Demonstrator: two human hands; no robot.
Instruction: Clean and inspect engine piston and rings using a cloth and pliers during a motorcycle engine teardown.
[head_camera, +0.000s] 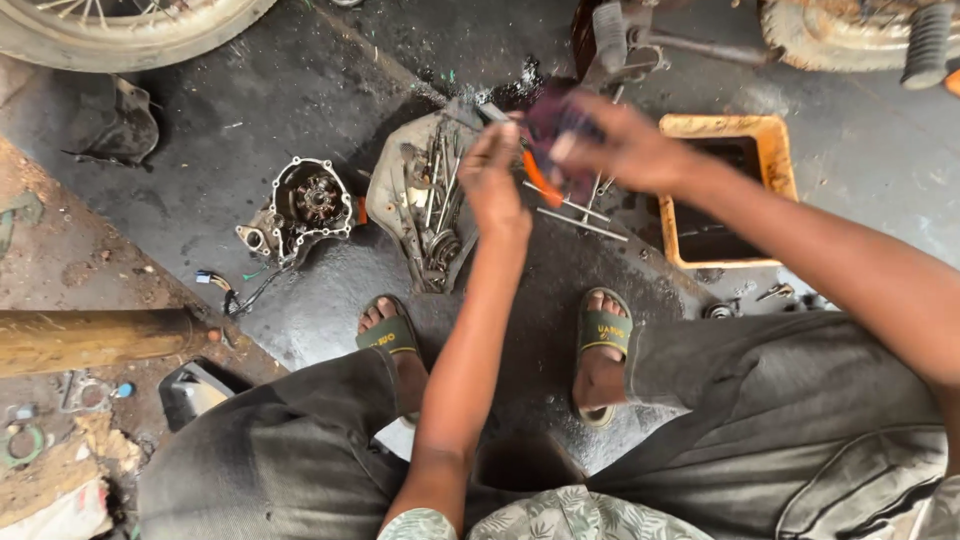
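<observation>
— Oily black floor (300, 100) under our sandals (388, 335); above them our left hand (493, 185) and right hand (625, 150) meet, both pinched on an orange-handled tool (540, 180), blurred, held over the grey engine cover (400, 195).
— We judge greasy fingers could let it drop among those loose parts.
— Its long axis runs slantwise, up-left to down-right; which end is the tip, we cannot tell. Beyond, the yellow tray (725, 128).
</observation>
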